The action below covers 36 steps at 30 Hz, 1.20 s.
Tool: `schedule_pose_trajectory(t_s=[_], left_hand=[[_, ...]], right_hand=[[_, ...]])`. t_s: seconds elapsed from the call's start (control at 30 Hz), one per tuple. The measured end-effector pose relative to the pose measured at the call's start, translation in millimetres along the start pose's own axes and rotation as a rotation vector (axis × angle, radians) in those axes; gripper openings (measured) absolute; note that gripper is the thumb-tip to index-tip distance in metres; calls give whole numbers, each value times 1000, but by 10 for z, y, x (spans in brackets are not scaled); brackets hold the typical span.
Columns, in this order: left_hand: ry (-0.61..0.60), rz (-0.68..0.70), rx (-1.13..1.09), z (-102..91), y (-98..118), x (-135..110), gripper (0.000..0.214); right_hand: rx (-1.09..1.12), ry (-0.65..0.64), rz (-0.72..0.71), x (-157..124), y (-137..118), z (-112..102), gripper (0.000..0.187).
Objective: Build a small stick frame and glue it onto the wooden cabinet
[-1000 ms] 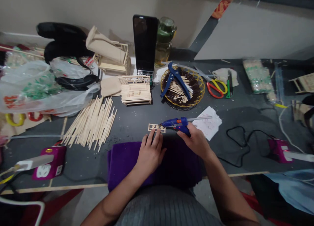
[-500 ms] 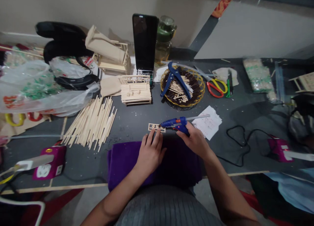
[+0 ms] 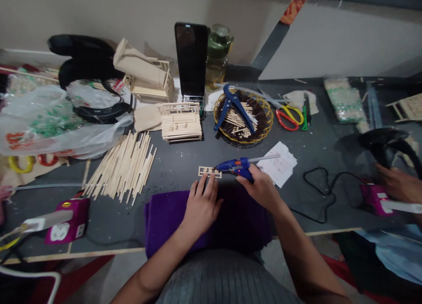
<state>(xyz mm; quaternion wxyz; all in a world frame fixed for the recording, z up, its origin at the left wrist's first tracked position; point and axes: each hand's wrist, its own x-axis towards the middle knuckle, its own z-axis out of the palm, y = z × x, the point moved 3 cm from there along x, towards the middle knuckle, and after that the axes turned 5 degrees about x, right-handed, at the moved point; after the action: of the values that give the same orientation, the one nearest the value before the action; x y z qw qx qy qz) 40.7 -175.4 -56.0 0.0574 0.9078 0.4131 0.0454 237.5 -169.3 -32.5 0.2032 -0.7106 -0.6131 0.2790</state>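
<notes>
My right hand (image 3: 263, 187) is wrapped round a blue hot glue gun (image 3: 234, 164) with a clear glue stick poking out of its back. Its nozzle touches or hovers just over a small rectangular frame (image 3: 201, 174) of thin wooden sticks with little pieces inside; contact cannot be told. My left hand (image 3: 201, 205) lies palm down with fingers stretched out, its fingertips at the frame's near edge. Under my wrists is a folded purple cloth (image 3: 165, 220). Beyond the frame stands a miniature stick-built bench (image 3: 181, 128) with small bits on its seat.
Loose wooden sticks (image 3: 121, 168) fan out left. A yellow-rimmed basket (image 3: 268, 124) holds blue cutters (image 3: 227, 106) and stick pieces. White paper (image 3: 280, 163), scissors (image 3: 288, 119), a phone (image 3: 191, 58) and a black cord (image 3: 326, 198) lie or stand around. Another person's hand (image 3: 402, 183) is at right.
At the right edge another person's hand has come into view beside a black object. My hands, the glue gun and the frame hold almost the same position; the view has shifted slightly.
</notes>
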Motion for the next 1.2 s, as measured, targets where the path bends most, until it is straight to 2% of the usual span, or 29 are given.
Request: schedule_pose_trajectory(t_s=[0.3, 0.67, 1.2], left_hand=[[-20, -6, 8, 0, -1, -8, 49], [-20, -6, 21, 4, 6, -4, 48], [-13, -7, 12, 11, -4, -12, 48]], right_hand=[[21, 64, -41, -43, 60, -95, 36], [45, 26, -2, -61, 110, -69, 38], [-11, 1, -66, 6, 94, -106, 38]])
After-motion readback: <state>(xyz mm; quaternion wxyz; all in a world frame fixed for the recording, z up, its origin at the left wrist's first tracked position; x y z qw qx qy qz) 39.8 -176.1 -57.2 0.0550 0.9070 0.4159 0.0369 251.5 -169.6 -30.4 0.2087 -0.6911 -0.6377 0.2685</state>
